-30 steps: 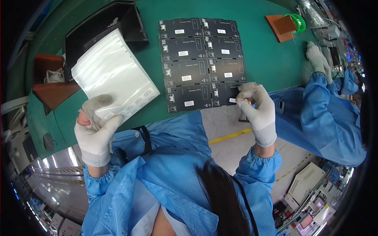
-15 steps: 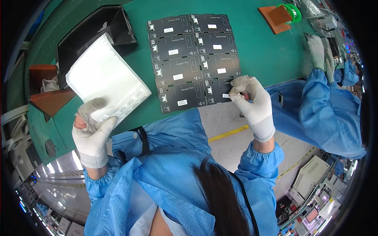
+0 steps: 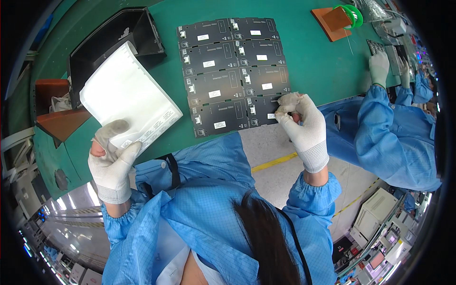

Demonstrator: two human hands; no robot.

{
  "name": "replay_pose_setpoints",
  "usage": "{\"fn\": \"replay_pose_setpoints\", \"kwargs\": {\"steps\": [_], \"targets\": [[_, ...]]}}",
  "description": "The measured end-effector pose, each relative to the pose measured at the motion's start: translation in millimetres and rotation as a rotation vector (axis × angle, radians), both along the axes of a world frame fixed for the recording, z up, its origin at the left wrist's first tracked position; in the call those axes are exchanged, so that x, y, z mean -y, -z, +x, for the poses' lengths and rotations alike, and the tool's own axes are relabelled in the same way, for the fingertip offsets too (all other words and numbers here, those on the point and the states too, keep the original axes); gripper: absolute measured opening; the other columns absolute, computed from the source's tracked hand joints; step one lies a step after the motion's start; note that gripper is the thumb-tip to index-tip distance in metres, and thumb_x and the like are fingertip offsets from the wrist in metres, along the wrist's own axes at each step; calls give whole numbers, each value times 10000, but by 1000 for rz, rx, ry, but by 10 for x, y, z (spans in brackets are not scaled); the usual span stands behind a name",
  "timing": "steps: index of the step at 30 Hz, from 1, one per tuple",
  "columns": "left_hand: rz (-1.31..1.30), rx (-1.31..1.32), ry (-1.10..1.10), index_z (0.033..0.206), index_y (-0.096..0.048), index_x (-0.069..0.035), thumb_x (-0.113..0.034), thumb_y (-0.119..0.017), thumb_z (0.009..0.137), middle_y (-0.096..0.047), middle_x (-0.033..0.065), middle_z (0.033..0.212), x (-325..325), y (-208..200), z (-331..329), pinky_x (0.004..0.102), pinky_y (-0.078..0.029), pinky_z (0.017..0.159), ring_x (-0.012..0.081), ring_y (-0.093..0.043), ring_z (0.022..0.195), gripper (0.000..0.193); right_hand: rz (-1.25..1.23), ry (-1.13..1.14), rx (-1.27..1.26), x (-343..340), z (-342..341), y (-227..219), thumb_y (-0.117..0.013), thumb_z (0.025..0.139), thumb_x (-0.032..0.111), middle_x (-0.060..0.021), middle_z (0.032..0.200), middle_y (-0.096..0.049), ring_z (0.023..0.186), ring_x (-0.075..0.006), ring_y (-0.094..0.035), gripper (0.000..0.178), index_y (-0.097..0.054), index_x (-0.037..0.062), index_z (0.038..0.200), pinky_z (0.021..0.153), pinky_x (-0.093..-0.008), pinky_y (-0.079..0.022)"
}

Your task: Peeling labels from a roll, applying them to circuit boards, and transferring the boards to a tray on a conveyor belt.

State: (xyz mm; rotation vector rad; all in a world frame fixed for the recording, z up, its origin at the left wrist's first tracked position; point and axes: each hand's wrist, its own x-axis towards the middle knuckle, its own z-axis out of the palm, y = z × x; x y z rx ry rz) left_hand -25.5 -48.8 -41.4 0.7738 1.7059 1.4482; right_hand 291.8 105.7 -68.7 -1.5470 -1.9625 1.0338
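Observation:
My left hand [image 3: 113,159], in a white glove with a bare fingertip showing, grips a sheet of white labels [image 3: 130,97] between thumb and fingers. Printed labels run along the sheet's lower right edge. Several flat black circuit boards [image 3: 216,85] lie side by side in two columns on the bench, each bearing a small white label. At the nearest board of the right column [image 3: 259,105], my gloved right hand [image 3: 301,121] has thumb and fingers closed at the right end of a small white label [image 3: 271,116]. The fingers partly cover that board's right side.
A black bin [image 3: 116,52] stands behind the label sheet, beside brown holders [image 3: 61,123]. A green spool on a brown block [image 3: 335,23] sits at the far right of the green bench [image 3: 308,61]. To the right, a co-worker's gloved hands [image 3: 380,66] handle a dark board.
My right hand has shifted slightly left, and the label at its fingertips now sits a little further left on the board. The co-worker's hands have moved. My left hand stays nearly still.

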Motion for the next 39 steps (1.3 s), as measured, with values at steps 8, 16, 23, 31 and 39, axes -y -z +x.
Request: {"fn": "replay_pose_setpoints", "kwargs": {"steps": [8,16,23,31,39], "targets": [[4,-21,5,1161,-578,18,108,-705,747,-632,119,1142,25,-14,-3,308,-522,921,200,-635,1049,442,276,-36,64,112,-28,132,-707,768,32,-30,789,-592,664,-134,-465,155,-638,56,904,629,-261,-401],[-19,-29,14,1166,-565,50,116,-709,743,-606,148,1184,85,11,-60,319,-544,905,224,-628,1071,451,660,-161,388,195,-196,73,-704,728,40,-106,1000,-593,915,-304,-560,433,-598,64,1147,806,-392,-416],[13,-140,990,1351,-463,82,-105,-862,711,-602,229,1243,345,-281,-470,378,-440,1006,295,-592,1151,777,231,163,-141,-287,245,21,-612,923,83,-38,1068,-588,879,-97,-503,258,-589,-23,1157,821,-230,-420],[1077,608,1020,952,-639,103,-428,-595,954,-651,259,926,3,-163,-596,471,-547,779,343,-648,917,533,579,-490,231,-1459,-476,-154,-686,814,201,-136,1098,-638,1100,-333,-562,355,-625,39,1124,968,-391,-436],[671,583,1313,1086,-633,91,-411,-635,927,-613,341,1126,-206,-122,-897,516,-516,904,445,-623,1062,527,266,-742,492,-2041,-1051,-246,-827,677,327,-149,989,-640,952,-286,-625,559,-612,14,1087,855,-362,-499]]}}
